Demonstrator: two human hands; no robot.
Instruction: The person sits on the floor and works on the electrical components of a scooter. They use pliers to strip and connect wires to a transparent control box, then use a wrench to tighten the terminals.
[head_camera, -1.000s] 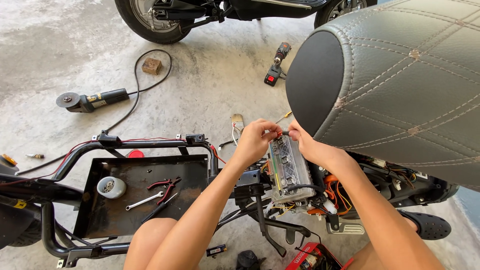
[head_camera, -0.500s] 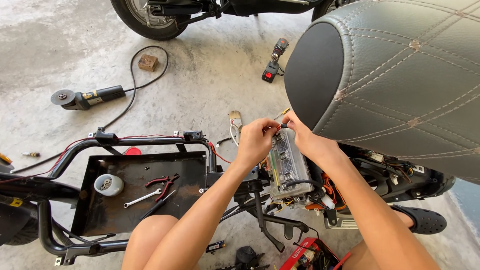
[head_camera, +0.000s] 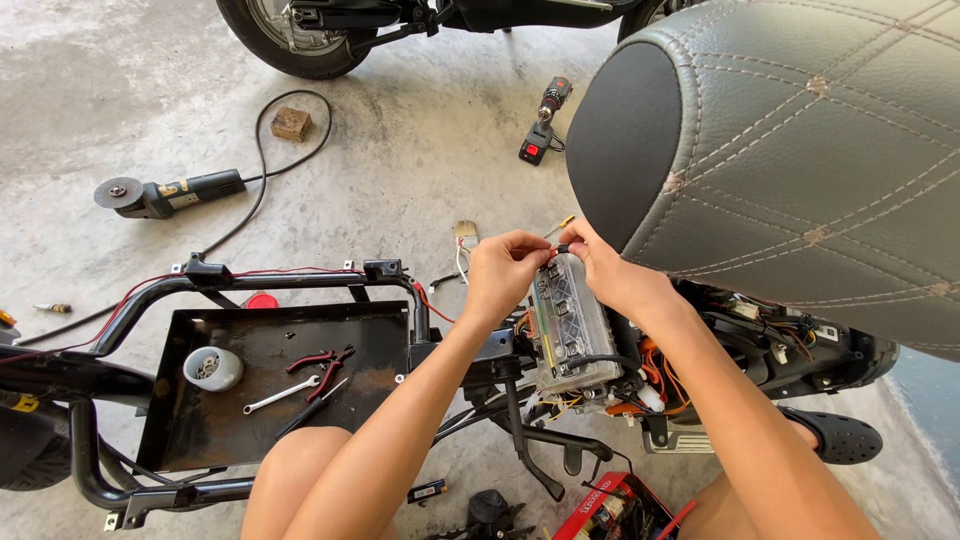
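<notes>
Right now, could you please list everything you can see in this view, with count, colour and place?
battery: one, clear-cased, upright in the frame at centre
wires: several, orange and black, right of the battery
seat: one, grey quilted, raised at upper right
metal tray: one, black and rusty, in the tube frame at left
pliers: one, red-handled, on the tray
wrench: one, silver, on the tray
small bowl: one, grey, on the tray's left
angle grinder: one, black, on the concrete floor at left
cordless drill: one, black and red, on the floor at top
wheel: one, black, top edge
left hand: at the battery's top end
right hand: at the battery's top end
</notes>
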